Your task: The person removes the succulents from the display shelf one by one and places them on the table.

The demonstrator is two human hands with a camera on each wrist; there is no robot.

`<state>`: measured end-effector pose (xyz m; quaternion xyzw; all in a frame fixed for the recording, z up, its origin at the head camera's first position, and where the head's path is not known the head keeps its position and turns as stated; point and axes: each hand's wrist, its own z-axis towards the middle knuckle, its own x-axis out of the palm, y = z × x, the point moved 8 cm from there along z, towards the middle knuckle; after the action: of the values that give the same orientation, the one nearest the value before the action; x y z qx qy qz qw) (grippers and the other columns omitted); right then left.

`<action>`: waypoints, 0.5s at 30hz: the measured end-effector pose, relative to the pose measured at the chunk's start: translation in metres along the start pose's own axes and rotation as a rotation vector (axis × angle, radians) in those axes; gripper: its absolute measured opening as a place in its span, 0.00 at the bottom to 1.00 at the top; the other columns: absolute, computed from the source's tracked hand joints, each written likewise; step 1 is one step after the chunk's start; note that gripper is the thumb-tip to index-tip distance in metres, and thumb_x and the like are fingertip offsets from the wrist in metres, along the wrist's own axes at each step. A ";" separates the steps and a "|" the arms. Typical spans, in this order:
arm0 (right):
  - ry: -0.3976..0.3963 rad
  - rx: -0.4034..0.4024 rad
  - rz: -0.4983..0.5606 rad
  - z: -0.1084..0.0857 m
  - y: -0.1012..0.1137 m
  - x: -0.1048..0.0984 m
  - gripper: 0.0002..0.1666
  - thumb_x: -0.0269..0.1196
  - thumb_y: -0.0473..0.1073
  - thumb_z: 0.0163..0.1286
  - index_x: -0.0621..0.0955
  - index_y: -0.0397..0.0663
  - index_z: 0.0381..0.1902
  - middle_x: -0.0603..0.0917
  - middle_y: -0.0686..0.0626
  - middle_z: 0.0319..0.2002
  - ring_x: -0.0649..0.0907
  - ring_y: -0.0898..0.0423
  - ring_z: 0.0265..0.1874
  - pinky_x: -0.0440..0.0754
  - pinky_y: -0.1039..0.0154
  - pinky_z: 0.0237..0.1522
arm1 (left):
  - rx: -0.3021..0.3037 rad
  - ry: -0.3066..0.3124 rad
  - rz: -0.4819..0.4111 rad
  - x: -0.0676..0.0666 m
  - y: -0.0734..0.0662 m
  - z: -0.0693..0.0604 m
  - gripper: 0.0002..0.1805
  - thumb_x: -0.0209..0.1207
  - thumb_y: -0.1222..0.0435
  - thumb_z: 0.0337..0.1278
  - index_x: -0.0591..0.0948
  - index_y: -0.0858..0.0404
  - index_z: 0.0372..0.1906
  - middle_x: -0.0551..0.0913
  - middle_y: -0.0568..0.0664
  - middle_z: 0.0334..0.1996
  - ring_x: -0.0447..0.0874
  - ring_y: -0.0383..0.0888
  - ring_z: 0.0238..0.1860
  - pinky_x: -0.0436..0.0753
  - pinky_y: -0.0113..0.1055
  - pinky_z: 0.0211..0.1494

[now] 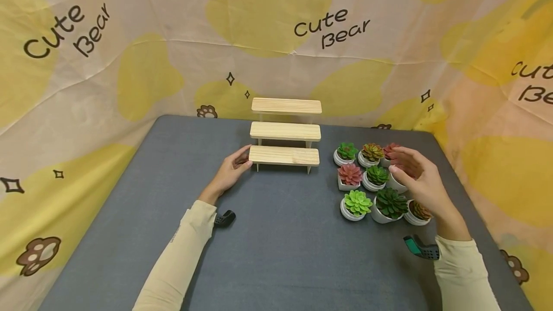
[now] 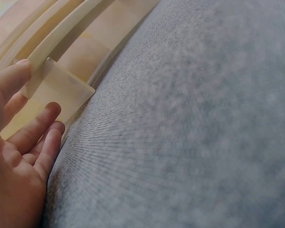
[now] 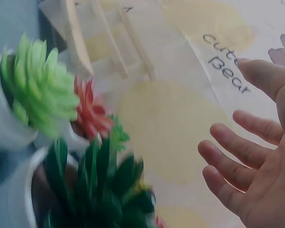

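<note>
A three-step wooden display stand (image 1: 285, 131) stands near the back of the table. Its pale boards rest on translucent side supports (image 2: 61, 92). My left hand (image 1: 229, 172) holds the left end of the lowest board, thumb at the front corner and fingers by the side support. Over on the right, my right hand (image 1: 421, 184) hovers above a group of potted succulents with its fingers spread and nothing in its grasp. Among them are a bright green succulent (image 1: 357, 202), a dark green succulent (image 1: 390, 203) and a pink succulent (image 1: 350, 174). The hand partly hides the pots beneath it.
The grey table (image 1: 276, 248) carries the stand and the plants, which sit close together in white pots. Behind and on both sides hangs a yellow-patterned cloth (image 1: 268, 23), near the table's back edge.
</note>
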<state>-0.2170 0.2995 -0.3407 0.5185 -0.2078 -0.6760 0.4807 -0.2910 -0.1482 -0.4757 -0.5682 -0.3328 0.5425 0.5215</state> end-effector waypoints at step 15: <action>0.038 -0.042 0.081 0.030 0.020 0.041 0.26 0.60 0.29 0.73 0.73 0.37 0.67 0.81 0.72 0.54 0.80 0.69 0.54 0.74 0.79 0.53 | 0.007 0.002 0.005 0.000 -0.001 0.000 0.32 0.55 0.68 0.74 0.61 0.67 0.78 0.76 0.70 0.65 0.77 0.60 0.64 0.75 0.25 0.59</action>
<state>-0.2354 0.2483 -0.3348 0.5123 -0.2050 -0.6503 0.5222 -0.2911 -0.1476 -0.4750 -0.5679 -0.3290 0.5445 0.5223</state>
